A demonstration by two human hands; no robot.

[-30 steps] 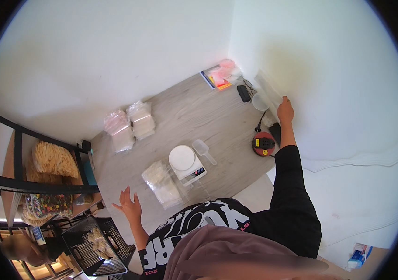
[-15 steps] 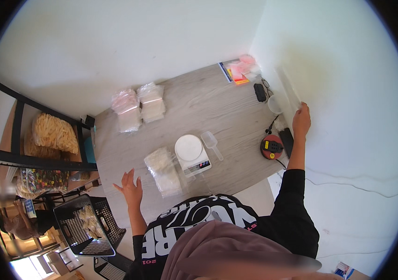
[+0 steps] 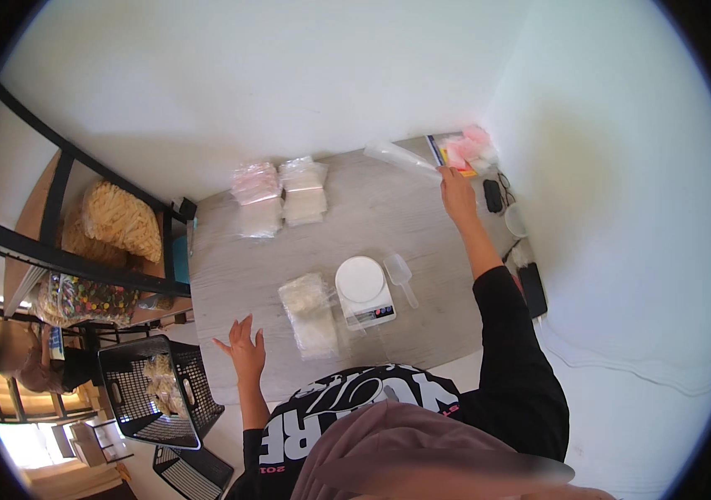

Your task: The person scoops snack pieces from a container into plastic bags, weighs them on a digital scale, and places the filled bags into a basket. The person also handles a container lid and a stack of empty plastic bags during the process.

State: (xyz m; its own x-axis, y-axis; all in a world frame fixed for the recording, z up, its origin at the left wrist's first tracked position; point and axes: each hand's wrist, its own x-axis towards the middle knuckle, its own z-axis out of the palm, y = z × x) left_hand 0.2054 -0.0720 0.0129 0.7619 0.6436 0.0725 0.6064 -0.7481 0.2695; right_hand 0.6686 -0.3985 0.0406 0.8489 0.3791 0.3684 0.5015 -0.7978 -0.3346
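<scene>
My right hand (image 3: pixel 458 196) reaches over the far right of the table, closed on one end of a long clear plastic bag (image 3: pixel 401 158) that stretches out to its left. My left hand (image 3: pixel 246 348) hovers at the table's near left with fingers spread and nothing in them. To its right lies a stack of clear plastic bags (image 3: pixel 309 321). Beside that stack stand a white kitchen scale (image 3: pixel 362 282) with a bare round platform and a clear plastic scoop (image 3: pixel 400 275). Two more bag stacks, one pinkish (image 3: pixel 256 198) and one clear (image 3: pixel 303 193), lie at the back left.
Pink plastic bags (image 3: pixel 468 152) fill the far right corner, near a black case (image 3: pixel 493 196), glasses and a clear cup (image 3: pixel 516 220). On the left, a black-framed shelf holds bagged snacks (image 3: pixel 122 221). A black crate (image 3: pixel 134 392) contains packets; another person (image 3: pixel 34 358) is beyond.
My right hand has swung left from the right wall to above the table's back, bringing the clear bag with it. The view has shifted; my left hand stays spread.
</scene>
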